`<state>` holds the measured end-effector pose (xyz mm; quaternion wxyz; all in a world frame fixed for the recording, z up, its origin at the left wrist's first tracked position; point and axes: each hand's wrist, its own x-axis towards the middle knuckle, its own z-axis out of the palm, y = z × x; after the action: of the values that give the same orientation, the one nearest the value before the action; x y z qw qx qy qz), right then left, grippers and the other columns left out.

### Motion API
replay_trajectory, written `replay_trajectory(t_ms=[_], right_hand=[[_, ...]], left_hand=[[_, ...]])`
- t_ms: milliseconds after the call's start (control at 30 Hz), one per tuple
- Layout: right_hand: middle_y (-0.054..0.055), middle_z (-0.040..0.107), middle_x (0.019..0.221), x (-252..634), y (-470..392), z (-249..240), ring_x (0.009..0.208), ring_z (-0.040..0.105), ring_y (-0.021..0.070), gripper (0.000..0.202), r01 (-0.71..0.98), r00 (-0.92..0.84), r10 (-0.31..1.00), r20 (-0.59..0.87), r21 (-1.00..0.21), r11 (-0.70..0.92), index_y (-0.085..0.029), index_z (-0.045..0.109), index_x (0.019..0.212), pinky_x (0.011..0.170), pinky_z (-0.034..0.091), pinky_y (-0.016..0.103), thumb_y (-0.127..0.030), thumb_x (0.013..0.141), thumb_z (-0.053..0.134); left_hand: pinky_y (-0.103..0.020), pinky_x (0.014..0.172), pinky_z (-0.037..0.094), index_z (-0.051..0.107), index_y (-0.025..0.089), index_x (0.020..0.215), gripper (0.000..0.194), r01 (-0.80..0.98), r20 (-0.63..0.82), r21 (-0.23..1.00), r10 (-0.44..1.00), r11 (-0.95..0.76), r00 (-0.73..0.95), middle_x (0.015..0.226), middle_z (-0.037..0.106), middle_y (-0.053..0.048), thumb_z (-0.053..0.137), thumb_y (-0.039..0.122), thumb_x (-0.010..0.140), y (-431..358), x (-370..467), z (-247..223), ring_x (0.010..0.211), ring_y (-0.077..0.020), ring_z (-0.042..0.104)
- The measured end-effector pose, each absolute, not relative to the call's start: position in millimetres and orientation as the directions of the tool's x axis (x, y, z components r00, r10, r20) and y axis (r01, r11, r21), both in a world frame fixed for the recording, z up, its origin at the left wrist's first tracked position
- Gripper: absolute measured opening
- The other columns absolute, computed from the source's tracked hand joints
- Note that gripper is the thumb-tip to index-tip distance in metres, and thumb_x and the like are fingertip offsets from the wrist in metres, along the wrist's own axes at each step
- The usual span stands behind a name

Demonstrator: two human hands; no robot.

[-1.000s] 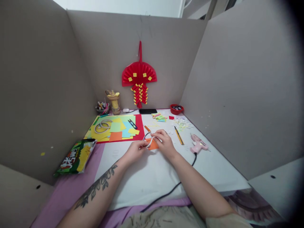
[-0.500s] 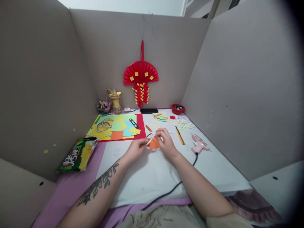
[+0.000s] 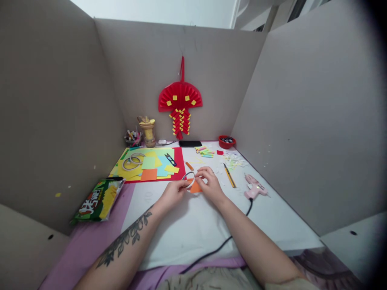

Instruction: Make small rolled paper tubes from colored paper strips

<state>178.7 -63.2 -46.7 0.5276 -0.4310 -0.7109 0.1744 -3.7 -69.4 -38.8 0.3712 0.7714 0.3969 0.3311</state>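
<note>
White ring (image 3: 192,182): held tilted above the white tabletop (image 3: 181,229), close in front of me; I read my clock from it, 12 being the back wall (image 3: 139,60).
Left hand (image 3: 174,191): mine, grasping the ring at its 8 o'clock edge, thumb and fingers closed on the band.
Right hand (image 3: 211,187): mine, fingers bent, tips right by the ring's 3 o'clock edge; whether they pinch it I cannot tell.
Orange paper (image 3: 196,186): at 4 o'clock, partly behind the ring and my right fingers; I cannot tell if the ring touches it.
Orange stick (image 3: 189,166): at 12, lying near the ring.
Yellow cutter (image 3: 229,176): at 3, beyond my right hand.
Glue gun (image 3: 255,186): also at 3, farther out, its black cord (image 3: 217,249) trailing round to 5 and passing under my right forearm.
Coloured sheets (image 3: 148,163): at 10, overlapping, with dark snips (image 3: 170,160) on top.
Snack bag (image 3: 98,199): between 8 and 9, well apart from my hands.
Rolled coloured pieces (image 3: 204,152): at 1, in a loose pile.
Paper scraps (image 3: 235,160): at 2, scattered.
Red bowl (image 3: 227,145): between 1 and 2, far back, holding small dark items.
Red fan ornament (image 3: 180,94): at 12, hanging on the back wall.
</note>
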Motion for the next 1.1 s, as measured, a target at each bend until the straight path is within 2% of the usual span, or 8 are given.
replay_trajectory(t_ms=[100,333,533,700,867,967,1033,1100], right_hand=[[0.007,0.052,0.096,179.5,-64.0,-45.7,0.095,0.053,0.0201,0.008,0.442,-0.071,0.787,0.613,-0.688,0.576,-0.020,0.060,0.077,0.083,0.045,0.036,-0.020,0.080,0.053],[0.006,0.052,0.091,180.4,-62.8,-42.7,0.086,0.052,0.0181,0.008,0.427,-0.082,0.798,0.597,-0.702,0.570,-0.020,0.054,0.074,0.070,0.046,0.030,-0.019,0.081,0.049],[0.006,0.052,0.087,181.7,-57.6,-46.8,0.083,0.051,0.0174,0.009,0.428,-0.045,0.818,0.574,-0.729,0.535,-0.020,0.052,0.073,0.066,0.045,0.027,-0.021,0.081,0.048],[0.005,0.051,0.084,179.4,-56.1,-49.3,0.080,0.051,0.0170,0.010,0.395,-0.008,0.853,0.521,-0.782,0.481,-0.019,0.050,0.072,0.064,0.043,0.027,-0.023,0.080,0.047],[0.001,0.053,0.079,192.7,-46.9,-53.2,0.064,0.050,0.0132,0.013,0.168,0.173,0.929,0.328,-0.939,0.300,-0.020,0.048,0.075,0.060,0.043,0.027,-0.033,0.079,0.048],[0.000,0.052,0.075,207.5,-39.9,-54.3,0.065,0.050,0.0126,0.017,0.049,0.302,0.922,0.244,-0.969,0.241,-0.020,0.049,0.077,0.058,0.043,0.024,-0.037,0.075,0.052],[0.000,0.052,0.073,212.9,-37.9,-52.7,0.068,0.050,0.0129,0.020,0.039,0.291,0.930,0.224,-0.974,0.222,-0.020,0.050,0.075,0.057,0.043,0.022,-0.038,0.072,0.057],[0.001,0.053,0.073,212.8,-39.1,-49.0,0.071,0.052,0.0138,0.023,-0.004,0.236,0.955,0.180,-0.983,0.186,-0.019,0.052,0.074,0.055,0.042,0.021,-0.040,0.069,0.060]], left_hand=[[-0.025,0.069,0.044,0.070,0.017,0.088,0.026,0.452,0.210,0.793,0.879,-0.409,0.428,0.084,0.071,-0.003,0.046,0.017,0.079,-69.2,-5.9,-39.5,0.077,-0.0172,0.061],[-0.028,0.066,0.043,0.071,0.023,0.085,0.024,0.687,0.200,0.652,0.947,-0.320,0.252,0.084,0.072,-0.004,0.049,0.030,0.081,-65.7,-13.8,-36.7,0.077,-0.0202,0.063],[-0.027,0.065,0.043,0.071,0.022,0.080,0.022,0.645,0.162,0.724,0.969,-0.244,0.185,0.080,0.072,-0.002,0.050,0.028,0.076,-64.4,-15.6,-33.5,0.076,-0.0198,0.063],[-0.025,0.063,0.043,0.071,0.016,0.079,0.024,0.501,0.167,0.843,0.981,-0.195,0.101,0.072,0.070,-0.002,0.053,0.032,0.074,-65.0,-9.1,-28.9,0.070,-0.0181,0.062],[-0.025,0.064,0.043,0.070,0.015,0.085,0.029,0.485,0.235,0.855,0.971,-0.186,-0.042,0.074,0.070,-0.002,0.052,0.036,0.076,-54.8,-21.5,-30.2,0.072,-0.0189,0.062],[-0.027,0.071,0.043,0.069,0.018,0.090,0.029,0.661,0.250,0.738,0.965,-0.139,-0.075,0.086,0.071,-0.005,0.051,0.037,0.078,-43.7,-39.7,-31.4,0.084,-0.0222,0.062],[-0.031,0.075,0.043,0.068,0.018,0.093,0.029,0.797,0.211,0.597,0.976,-0.086,-0.052,0.088,0.070,-0.009,0.058,0.038,0.074,-39.5,-45.5,-32.0,0.088,-0.0266,0.061],[-0.035,0.082,0.041,0.066,0.018,0.097,0.030,0.859,0.258,0.493,0.966,-0.138,0.007,0.093,0.069,-0.012,0.060,0.035,0.073,-40.2,-42.0,-32.8,0.095,-0.0285,0.058]])
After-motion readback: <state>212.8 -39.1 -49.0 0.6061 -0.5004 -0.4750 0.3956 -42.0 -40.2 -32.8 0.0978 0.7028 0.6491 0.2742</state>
